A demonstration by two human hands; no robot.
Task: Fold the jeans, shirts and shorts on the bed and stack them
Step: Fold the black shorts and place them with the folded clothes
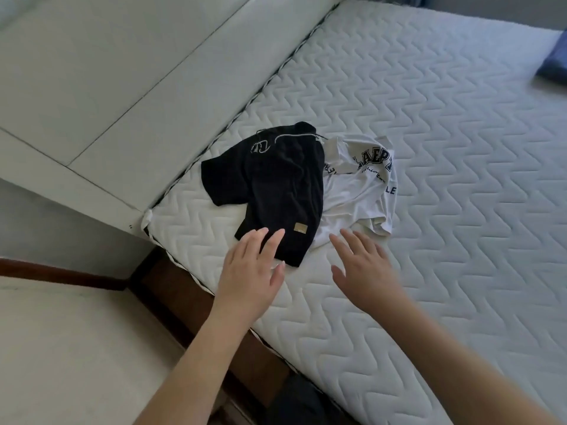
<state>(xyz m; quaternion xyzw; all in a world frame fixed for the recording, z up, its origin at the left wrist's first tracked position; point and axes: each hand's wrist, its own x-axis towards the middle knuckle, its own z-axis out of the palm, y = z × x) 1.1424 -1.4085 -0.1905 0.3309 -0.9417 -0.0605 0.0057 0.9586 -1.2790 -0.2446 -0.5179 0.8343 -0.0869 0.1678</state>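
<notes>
Both forearms are extended from the lower frame edge toward the garments. On the left hand [250, 271], the fingers are held straight and spread, and their tips overlap the near hem of the black shirt [276, 185]; whether the cloth is actually touched cannot be told. On the right hand [363, 271], the fingers are likewise straight and spread, nothing is gripped, and the tips are placed just short of the near hem of the white shirt [359, 191]. Such a flat, spread posture is judged to be suited to taking a hem or pressing cloth flat, so a first reach is inferred and no fold is judged done. Both shirts are left crumpled on the mattress [445, 179], near its corner by the headboard [107, 87]. One edge of the white shirt is covered by the black shirt, which is laid partly over it; the two are in contact along that line. Dark lettering on the white shirt is broken by creases and cannot be read whole. A white emblem and a small tan patch are seen on the black shirt. A blue item [552, 67] is cut off at the right frame edge, well apart from the shirts; its kind cannot be determined. No jeans, shorts or stack can be identified.
</notes>
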